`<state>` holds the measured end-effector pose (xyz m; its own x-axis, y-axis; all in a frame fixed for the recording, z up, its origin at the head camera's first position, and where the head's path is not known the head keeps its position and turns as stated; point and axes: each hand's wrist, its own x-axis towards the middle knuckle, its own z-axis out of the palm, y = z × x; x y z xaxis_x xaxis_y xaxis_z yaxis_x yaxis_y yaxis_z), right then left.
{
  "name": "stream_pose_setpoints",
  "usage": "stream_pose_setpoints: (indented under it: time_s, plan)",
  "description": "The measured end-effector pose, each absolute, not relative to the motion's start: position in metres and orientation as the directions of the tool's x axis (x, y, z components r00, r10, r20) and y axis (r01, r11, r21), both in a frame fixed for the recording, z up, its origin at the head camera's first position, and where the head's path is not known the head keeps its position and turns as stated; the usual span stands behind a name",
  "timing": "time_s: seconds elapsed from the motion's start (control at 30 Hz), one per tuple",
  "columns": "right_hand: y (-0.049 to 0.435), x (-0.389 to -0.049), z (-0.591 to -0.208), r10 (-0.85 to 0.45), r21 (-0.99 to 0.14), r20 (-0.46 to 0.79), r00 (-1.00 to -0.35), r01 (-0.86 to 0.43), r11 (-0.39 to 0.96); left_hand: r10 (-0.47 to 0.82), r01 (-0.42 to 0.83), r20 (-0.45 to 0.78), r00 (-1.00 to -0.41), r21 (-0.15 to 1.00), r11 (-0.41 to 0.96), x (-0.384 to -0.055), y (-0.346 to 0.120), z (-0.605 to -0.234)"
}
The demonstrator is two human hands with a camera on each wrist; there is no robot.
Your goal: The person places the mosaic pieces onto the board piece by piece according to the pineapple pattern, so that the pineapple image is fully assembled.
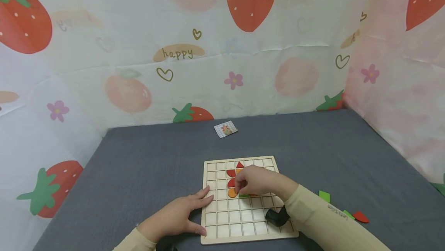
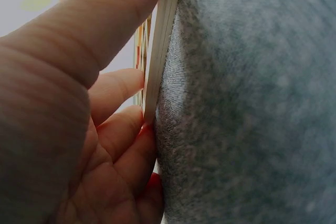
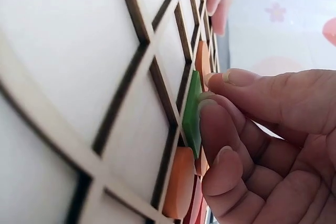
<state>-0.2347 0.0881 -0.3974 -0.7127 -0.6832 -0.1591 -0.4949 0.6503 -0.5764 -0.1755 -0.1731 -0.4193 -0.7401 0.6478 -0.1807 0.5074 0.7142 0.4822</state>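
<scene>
A wooden grid board [image 1: 222, 218] lies on the grey cloth. My left hand [image 1: 177, 214] rests at its left edge, with thumb and fingers spread along the rim. Over the upper middle of the grid, my right hand [image 1: 259, 181] has curled fingers. In the right wrist view, its fingertips pinch at a green square tile [image 3: 192, 116] at a grid cell. An orange round piece [image 1: 232, 193] lies just left of that hand. Red pieces [image 1: 231, 173] and a red triangle [image 1: 239, 164] sit in cells above. The right hand hides part of the pattern.
A small picture card [image 1: 226, 129] lies toward the back of the grey table [image 1: 156, 158]. Right of the board are a green piece [image 1: 324, 195] and a red piece [image 1: 360, 217], with another green one partly behind the right sleeve. Printed curtains [image 1: 139, 31] enclose the table.
</scene>
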Motion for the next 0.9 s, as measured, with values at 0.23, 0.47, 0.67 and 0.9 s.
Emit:
stream_pose_setpoints:
  time_s: [0.23,0.47,0.67,0.9]
  plan:
    - [0.093,-0.234,-0.393,-0.689,-0.585,-0.147,-0.710,-0.499,0.639,0.643,0.502,-0.186,-0.743,0.480,0.719,-0.176,-0.173,-0.419]
    - [0.114,-0.235,-0.383,-0.648,-0.599,-0.133,-0.750,-0.460,0.655,0.634,0.493,-0.200,-0.747,0.473,0.730,-0.178,-0.173,-0.421]
    - [0.138,-0.235,-0.377,-0.649,-0.605,-0.117,-0.751,-0.465,0.647,0.640,0.500,-0.194,-0.743,0.475,0.724,-0.177,-0.173,-0.420]
    - [0.166,-0.233,-0.371,-0.633,-0.579,-0.115,-0.766,-0.466,0.669,0.635,0.490,-0.199,-0.746,0.481,0.727,-0.177,-0.173,-0.421]
